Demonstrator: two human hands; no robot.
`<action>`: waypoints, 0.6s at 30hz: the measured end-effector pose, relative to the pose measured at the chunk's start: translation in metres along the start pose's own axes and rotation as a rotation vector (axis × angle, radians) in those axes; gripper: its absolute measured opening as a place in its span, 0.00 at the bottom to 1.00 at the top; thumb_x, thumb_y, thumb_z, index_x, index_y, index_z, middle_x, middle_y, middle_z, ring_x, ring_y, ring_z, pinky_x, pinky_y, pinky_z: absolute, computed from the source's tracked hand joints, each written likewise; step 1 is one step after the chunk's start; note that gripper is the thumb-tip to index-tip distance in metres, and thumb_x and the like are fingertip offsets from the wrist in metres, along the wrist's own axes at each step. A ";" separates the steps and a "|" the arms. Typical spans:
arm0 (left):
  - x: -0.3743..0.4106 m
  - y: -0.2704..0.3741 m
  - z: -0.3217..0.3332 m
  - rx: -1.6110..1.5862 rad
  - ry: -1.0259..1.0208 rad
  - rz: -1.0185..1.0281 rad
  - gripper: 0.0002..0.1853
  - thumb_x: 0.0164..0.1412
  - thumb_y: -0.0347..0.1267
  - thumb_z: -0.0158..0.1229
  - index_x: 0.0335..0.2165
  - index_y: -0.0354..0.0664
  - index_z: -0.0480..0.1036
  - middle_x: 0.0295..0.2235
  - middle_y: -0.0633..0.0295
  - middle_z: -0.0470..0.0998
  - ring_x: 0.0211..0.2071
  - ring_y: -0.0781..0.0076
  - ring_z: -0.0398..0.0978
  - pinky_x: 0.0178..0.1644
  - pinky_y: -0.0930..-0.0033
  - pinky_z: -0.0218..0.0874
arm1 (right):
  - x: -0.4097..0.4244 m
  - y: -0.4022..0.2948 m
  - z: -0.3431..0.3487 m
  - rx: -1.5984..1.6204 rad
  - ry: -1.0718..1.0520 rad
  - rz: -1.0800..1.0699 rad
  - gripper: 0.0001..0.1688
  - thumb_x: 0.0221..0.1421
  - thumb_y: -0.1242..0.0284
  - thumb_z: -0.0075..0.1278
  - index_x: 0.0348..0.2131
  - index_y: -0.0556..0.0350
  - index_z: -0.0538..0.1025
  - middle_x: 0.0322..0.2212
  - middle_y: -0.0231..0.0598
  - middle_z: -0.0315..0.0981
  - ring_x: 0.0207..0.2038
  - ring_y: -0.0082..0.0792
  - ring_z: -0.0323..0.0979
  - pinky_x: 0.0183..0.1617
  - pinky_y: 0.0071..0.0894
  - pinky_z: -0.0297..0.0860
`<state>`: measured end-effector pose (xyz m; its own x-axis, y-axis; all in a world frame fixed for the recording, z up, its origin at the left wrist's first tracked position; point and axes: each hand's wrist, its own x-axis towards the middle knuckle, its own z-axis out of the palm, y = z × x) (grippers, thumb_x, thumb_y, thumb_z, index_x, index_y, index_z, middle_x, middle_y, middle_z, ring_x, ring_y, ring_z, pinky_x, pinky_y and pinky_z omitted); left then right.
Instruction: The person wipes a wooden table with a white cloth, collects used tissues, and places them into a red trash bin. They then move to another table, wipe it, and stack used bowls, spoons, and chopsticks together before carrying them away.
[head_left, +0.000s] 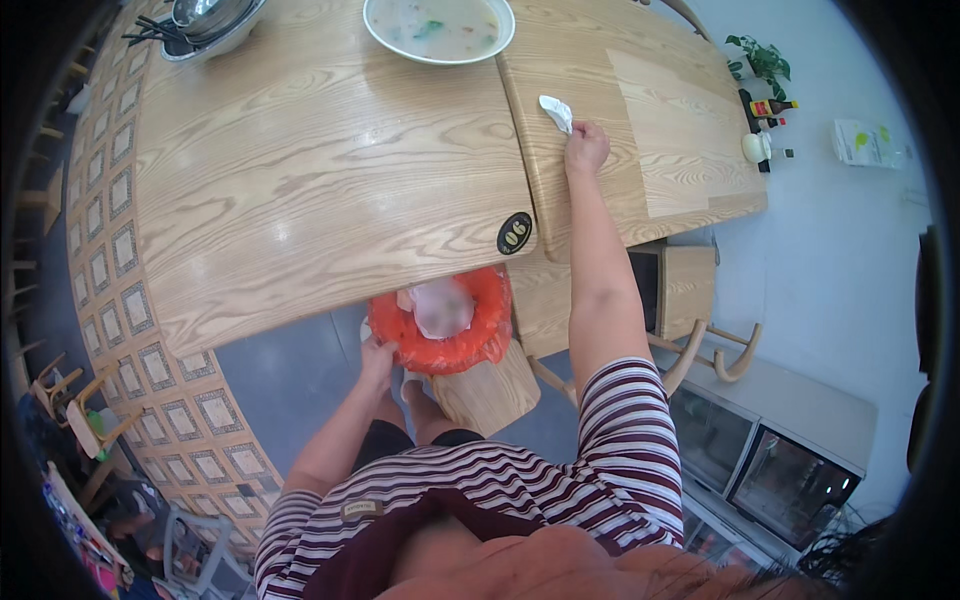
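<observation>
My right hand is over the right wooden table, with its fingers closed on a crumpled white tissue. Down at the near edge of the left wooden table, my left hand grips the rim of a bin lined with a red plastic bag. Inside the bin lies whitish crumpled waste, blurred. A large white bowl of cloudy soup with green bits stands at the far edge of the left table.
Stacked metal bowls and black chopsticks sit in a white dish at the far left. Sauce bottles and a plant are by the wall. A wooden stool seat is beneath the bin; a glass-fronted cabinet stands at right.
</observation>
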<state>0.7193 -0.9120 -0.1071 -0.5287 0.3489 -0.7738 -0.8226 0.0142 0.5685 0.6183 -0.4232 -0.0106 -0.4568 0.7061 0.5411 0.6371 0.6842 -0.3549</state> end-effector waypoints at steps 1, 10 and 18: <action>0.000 -0.001 -0.002 -0.014 -0.003 0.012 0.18 0.43 0.16 0.45 0.38 0.30 0.65 0.35 0.56 0.72 0.32 0.68 0.72 0.34 0.70 0.65 | 0.002 -0.013 -0.006 0.105 -0.091 0.105 0.08 0.37 0.82 0.50 0.23 0.53 0.77 0.20 0.36 0.73 0.25 0.27 0.70 0.31 0.21 0.65; -0.005 0.015 0.010 -0.023 0.007 0.003 0.17 0.43 0.18 0.46 0.37 0.29 0.66 0.32 0.55 0.72 0.31 0.68 0.72 0.33 0.70 0.64 | -0.009 -0.042 -0.096 1.206 -0.256 0.615 0.09 0.42 0.86 0.46 0.29 0.66 0.73 0.28 0.39 0.71 0.31 0.27 0.69 0.35 0.22 0.66; -0.016 0.022 0.012 -0.052 -0.003 0.054 0.17 0.42 0.18 0.46 0.36 0.30 0.67 0.32 0.55 0.73 0.31 0.68 0.72 0.34 0.70 0.65 | -0.127 -0.085 -0.192 0.960 -0.734 0.662 0.09 0.42 0.85 0.47 0.29 0.62 0.73 0.29 0.36 0.71 0.32 0.24 0.68 0.37 0.22 0.65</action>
<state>0.7123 -0.9058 -0.0789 -0.5720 0.3504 -0.7416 -0.8027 -0.0530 0.5941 0.7414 -0.6056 0.0974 -0.6501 0.6748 -0.3493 0.3244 -0.1693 -0.9307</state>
